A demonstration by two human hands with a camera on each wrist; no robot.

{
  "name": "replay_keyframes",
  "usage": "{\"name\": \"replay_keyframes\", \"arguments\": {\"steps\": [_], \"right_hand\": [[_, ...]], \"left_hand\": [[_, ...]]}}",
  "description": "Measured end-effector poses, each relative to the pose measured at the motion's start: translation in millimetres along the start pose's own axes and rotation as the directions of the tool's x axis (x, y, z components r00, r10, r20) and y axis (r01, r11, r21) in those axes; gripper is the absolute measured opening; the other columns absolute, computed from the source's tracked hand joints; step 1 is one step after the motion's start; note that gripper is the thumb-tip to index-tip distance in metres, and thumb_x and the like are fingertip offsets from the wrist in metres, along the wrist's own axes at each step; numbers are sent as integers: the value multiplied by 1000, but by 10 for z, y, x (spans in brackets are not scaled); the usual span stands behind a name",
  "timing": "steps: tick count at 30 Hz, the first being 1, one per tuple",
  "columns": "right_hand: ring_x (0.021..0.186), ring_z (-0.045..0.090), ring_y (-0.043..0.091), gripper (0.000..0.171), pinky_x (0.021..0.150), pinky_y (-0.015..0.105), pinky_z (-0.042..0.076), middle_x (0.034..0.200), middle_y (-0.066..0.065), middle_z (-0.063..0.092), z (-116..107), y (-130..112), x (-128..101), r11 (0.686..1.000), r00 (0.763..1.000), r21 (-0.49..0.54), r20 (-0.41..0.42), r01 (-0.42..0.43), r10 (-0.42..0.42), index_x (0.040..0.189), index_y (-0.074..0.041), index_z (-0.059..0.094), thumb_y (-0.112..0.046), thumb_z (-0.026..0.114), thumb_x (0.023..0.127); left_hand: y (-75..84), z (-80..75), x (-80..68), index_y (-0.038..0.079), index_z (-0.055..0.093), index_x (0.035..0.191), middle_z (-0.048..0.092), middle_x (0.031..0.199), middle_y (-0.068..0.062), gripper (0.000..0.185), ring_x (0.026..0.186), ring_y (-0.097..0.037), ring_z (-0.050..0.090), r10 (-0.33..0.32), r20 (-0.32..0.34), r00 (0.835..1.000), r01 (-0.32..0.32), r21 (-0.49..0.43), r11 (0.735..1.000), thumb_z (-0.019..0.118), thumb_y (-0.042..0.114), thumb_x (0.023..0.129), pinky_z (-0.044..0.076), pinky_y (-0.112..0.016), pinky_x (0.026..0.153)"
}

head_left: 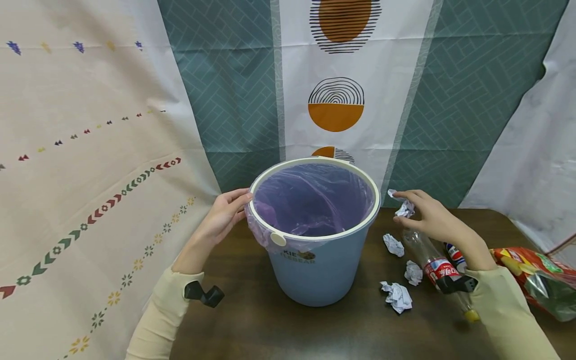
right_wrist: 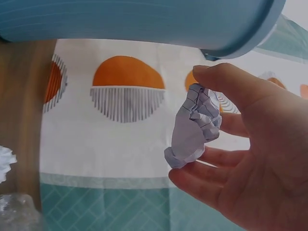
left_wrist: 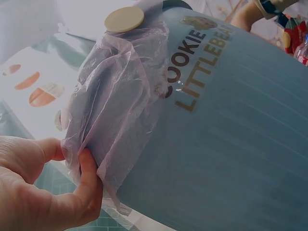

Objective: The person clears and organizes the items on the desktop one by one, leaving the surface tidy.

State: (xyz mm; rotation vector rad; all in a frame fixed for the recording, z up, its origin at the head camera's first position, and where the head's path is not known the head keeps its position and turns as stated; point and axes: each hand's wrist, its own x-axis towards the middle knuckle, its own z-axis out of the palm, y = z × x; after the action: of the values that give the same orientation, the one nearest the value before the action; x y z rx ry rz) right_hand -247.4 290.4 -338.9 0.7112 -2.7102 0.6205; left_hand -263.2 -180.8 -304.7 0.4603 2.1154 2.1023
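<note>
A light blue bin point(head_left: 315, 265) lined with a thin purple bag point(head_left: 310, 200) stands on the dark wooden table point(head_left: 279, 325). My left hand point(head_left: 222, 215) rests against the bin's left rim, thumb and fingers point(left_wrist: 89, 180) touching the bag's overhang point(left_wrist: 120, 110) on the bin wall point(left_wrist: 231, 134). My right hand point(head_left: 427, 215) is just right of the rim and pinches a crumpled paper ball point(head_left: 404, 207). In the right wrist view the paper ball point(right_wrist: 195, 125) sits between thumb and fingers, below the bin's rim point(right_wrist: 231, 29).
Three more crumpled paper balls point(head_left: 396, 296) lie on the table right of the bin. An empty plastic bottle point(head_left: 438, 267) with a red label lies under my right forearm, beside a red snack bag point(head_left: 535, 280). Patterned cloth hangs behind and to the left.
</note>
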Motion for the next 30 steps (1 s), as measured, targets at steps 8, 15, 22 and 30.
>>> {"name": "replay_keyframes", "arguments": {"steps": [8,15,22,30], "right_hand": [[113,52,36,57,83,54,51,133,22,48,-106,-107,81,1000,997,-4,-80,23,-23,137,-6,49,-24,71,88],[119,47,37,60,93,63,43,135,20,48,-216,-207,144,999,984,29,-173,36,-31,136,-6,50,-16,75,83],[98,47,20,64,79,41,44,134,17,49,-265,-272,179,997,971,-22,-223,78,-81,139,-9,48,-15,76,82],[101,51,20,74,82,26,44,134,14,51,-330,-384,266,993,963,-5,-243,118,-115,145,-14,42,-14,78,80]], "left_hand": [[31,16,0,-13,41,137,56,123,-14,45,96,-6,64,-7,1,1000,7,-16,1000,49,13,100,54,-18,84],[54,16,-10,-13,39,138,53,127,-17,47,97,-6,64,-17,7,1000,17,-14,1000,49,13,100,54,-17,84],[55,19,-13,-12,40,138,52,130,-19,46,98,-6,64,-24,8,1000,24,-7,1000,49,13,100,54,-17,85],[46,6,-2,-13,41,137,56,126,-17,45,97,-6,65,-12,11,1000,12,2,1000,49,13,100,54,-18,85]]}}
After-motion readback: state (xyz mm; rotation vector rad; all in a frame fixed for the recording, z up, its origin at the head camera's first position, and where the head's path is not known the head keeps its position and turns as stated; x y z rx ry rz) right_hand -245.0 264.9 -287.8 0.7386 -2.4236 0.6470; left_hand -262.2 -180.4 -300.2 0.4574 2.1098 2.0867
